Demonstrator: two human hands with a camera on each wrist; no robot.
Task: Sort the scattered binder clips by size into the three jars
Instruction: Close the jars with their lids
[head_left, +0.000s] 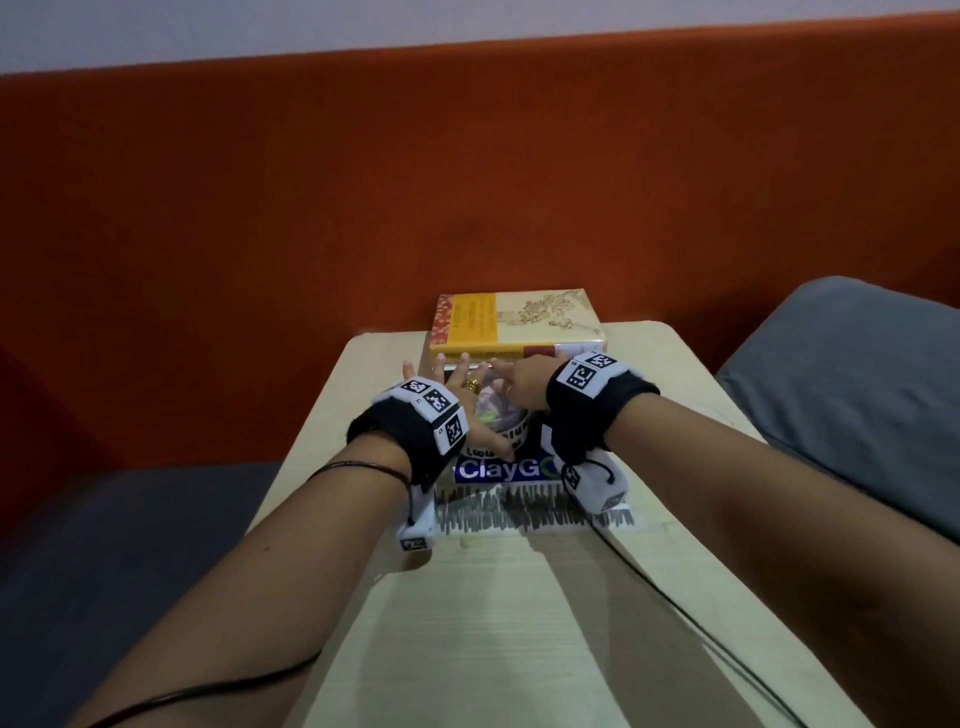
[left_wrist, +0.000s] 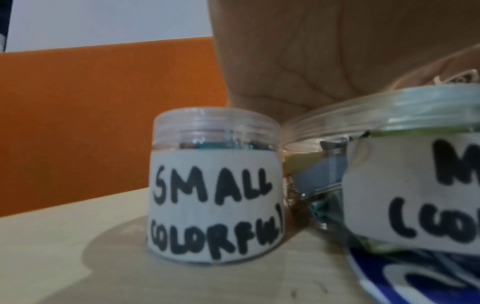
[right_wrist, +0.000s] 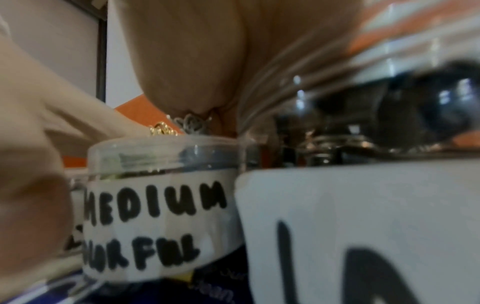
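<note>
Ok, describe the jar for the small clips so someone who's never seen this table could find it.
On the pale wooden table, in front of the yellow book, three labelled jars stand together. The small jar is at the left end, beside the medium jar. It's the narrowest, marked "SMALL COLORFUL".

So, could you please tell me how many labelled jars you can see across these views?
3. The small jar stands on the table at the left, the medium jar sits in the middle on the blue sheet under the hands, and a third jar, its label only partly readable, stands right of it.
</note>
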